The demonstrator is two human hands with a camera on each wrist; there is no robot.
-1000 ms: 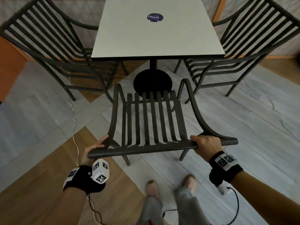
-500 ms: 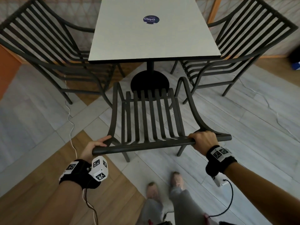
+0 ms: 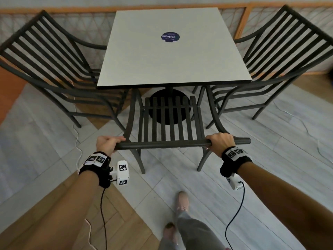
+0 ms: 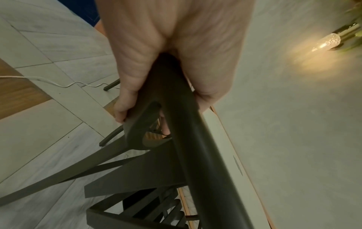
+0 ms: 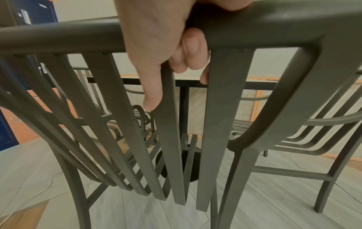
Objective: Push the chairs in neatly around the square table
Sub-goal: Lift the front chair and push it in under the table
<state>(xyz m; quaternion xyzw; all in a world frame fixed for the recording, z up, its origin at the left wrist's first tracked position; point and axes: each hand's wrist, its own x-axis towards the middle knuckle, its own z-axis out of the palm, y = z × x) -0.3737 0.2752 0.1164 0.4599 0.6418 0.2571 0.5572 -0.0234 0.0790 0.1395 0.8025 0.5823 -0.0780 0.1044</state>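
Note:
A dark slatted metal chair faces the near edge of the square white table; its front part sits under the tabletop. My left hand grips the left end of the chair's top rail, fingers curled round the bar. My right hand grips the rail near its right end, fingers wrapped over it between the back slats. Two more dark slatted chairs stand at the table's sides, one on the left and one on the right.
The table's black round base lies under the seat. A white cable runs over the tiled floor on the left. A wood-framed low wall closes off the far side. My feet are right behind the chair.
The chair has moved forward toward the table, and its front now sits under the tabletop. Both hands stayed on the top rail; I have stepped closer.

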